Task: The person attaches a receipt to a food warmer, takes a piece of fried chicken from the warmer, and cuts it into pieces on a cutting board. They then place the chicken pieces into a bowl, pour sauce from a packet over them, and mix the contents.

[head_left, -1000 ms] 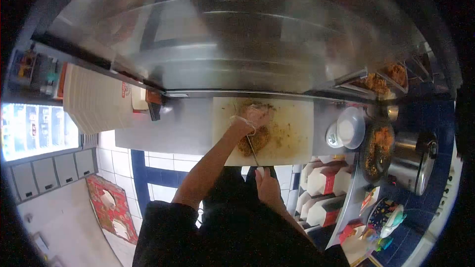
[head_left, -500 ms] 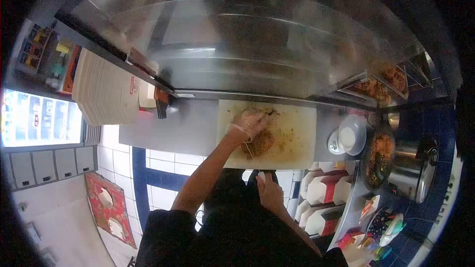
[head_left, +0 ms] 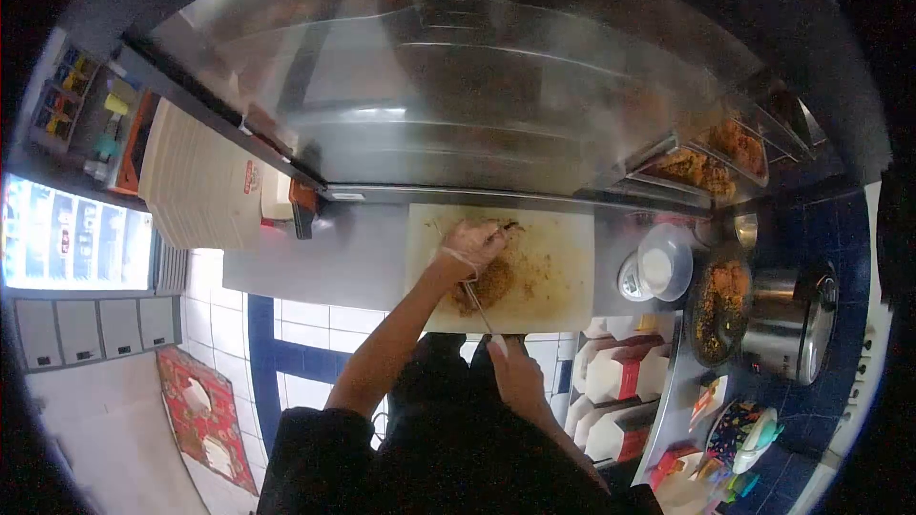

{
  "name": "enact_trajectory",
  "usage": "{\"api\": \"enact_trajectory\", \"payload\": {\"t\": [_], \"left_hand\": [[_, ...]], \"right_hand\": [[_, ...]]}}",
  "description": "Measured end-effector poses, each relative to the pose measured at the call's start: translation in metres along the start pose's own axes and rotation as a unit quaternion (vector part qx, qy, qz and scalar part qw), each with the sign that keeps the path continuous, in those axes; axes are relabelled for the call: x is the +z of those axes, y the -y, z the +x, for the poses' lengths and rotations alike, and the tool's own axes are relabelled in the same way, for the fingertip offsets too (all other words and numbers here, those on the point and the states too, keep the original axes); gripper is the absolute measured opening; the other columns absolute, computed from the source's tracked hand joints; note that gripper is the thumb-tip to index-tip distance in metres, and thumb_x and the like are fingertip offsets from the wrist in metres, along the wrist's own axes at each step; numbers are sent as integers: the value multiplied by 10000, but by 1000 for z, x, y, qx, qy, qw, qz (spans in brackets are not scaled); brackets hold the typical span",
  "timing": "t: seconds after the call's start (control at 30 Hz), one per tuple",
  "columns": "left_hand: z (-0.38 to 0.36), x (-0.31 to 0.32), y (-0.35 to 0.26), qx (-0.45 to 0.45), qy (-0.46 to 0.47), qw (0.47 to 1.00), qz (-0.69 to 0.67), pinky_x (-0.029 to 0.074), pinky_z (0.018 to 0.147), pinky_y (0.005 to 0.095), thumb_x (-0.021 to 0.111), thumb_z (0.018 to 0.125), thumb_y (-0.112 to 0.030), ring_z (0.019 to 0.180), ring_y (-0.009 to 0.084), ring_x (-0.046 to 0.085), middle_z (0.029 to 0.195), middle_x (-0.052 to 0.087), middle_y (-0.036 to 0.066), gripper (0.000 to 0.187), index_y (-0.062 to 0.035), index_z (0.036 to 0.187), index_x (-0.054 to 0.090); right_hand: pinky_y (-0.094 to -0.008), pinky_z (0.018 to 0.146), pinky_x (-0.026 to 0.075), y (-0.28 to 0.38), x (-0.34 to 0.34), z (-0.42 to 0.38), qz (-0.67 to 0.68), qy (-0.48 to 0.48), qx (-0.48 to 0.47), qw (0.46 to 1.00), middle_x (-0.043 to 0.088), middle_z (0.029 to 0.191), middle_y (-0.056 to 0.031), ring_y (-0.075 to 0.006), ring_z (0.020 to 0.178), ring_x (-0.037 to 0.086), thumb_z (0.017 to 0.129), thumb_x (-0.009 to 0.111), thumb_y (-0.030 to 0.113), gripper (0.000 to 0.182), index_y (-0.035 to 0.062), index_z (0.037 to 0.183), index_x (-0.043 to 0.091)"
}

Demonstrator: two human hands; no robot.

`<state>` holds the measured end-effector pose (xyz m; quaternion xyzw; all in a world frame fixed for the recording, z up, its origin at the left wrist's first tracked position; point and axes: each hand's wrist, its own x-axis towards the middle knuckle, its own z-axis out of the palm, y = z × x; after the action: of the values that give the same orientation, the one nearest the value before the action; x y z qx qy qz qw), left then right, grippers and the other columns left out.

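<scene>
A white cutting board (head_left: 563,277), stained with brown juices and crumbs, lies on the counter in front of me. On it is a browned piece of food (head_left: 494,278), probably meat, partly covered by my left hand (head_left: 472,243). That hand wears a clear glove, and its fingers curl over the food's far part. My right hand (head_left: 517,372) is closed round the white handle of a knife (head_left: 476,303) at the board's near edge. The blade points away from me and reaches the food just below my left wrist.
Stacked white food containers (head_left: 200,176) stand at the left. A clear plastic bowl (head_left: 665,262) sits right of the board, near a pan of yellow-orange food (head_left: 722,310) and a steel cooker (head_left: 778,324). Folded takeaway boxes (head_left: 620,372) are below right. A steel panel (head_left: 458,148) rises behind the board.
The knife blade has moved further over the board, alongside the food and closer to my left wrist. My left hand stays on the food. The whole view has shifted slightly.
</scene>
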<state>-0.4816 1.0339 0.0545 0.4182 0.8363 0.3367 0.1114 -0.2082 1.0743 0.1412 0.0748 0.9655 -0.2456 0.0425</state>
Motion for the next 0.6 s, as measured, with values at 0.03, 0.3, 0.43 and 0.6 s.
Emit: {"api": "enact_trajectory", "payload": {"t": [0.03,0.3,0.43,0.6], "left_hand": [[2,-22,-24,17,10,1000,-24,525,724,458,607,914,-195,796,356,652,840,650,174,125,-78,953,628],[28,-5,-54,54,-14,991,-121,522,733,467,621,903,-245,833,372,662,847,655,180,171,-74,903,611],[28,8,-39,31,35,996,-78,523,752,479,614,903,-242,828,376,661,865,668,168,170,-77,937,626],[30,72,1,71,-66,932,-348,524,757,477,622,897,-241,796,374,653,844,664,156,180,-64,925,622]], "right_hand": [[-581,603,516,0,-5,-6,40,23,78,996,658,776,-285,-485,704,654,1043,460,346,359,20,1185,510],[-595,616,511,-16,-4,-10,78,16,244,967,656,746,-285,-502,676,642,1036,454,447,409,52,1118,521],[-599,603,497,3,-15,11,75,47,302,949,661,734,-273,-522,704,637,1040,474,379,384,34,1195,539],[-601,601,502,-21,27,9,55,30,285,956,650,715,-281,-525,695,633,1042,464,381,386,69,1262,520]]}}
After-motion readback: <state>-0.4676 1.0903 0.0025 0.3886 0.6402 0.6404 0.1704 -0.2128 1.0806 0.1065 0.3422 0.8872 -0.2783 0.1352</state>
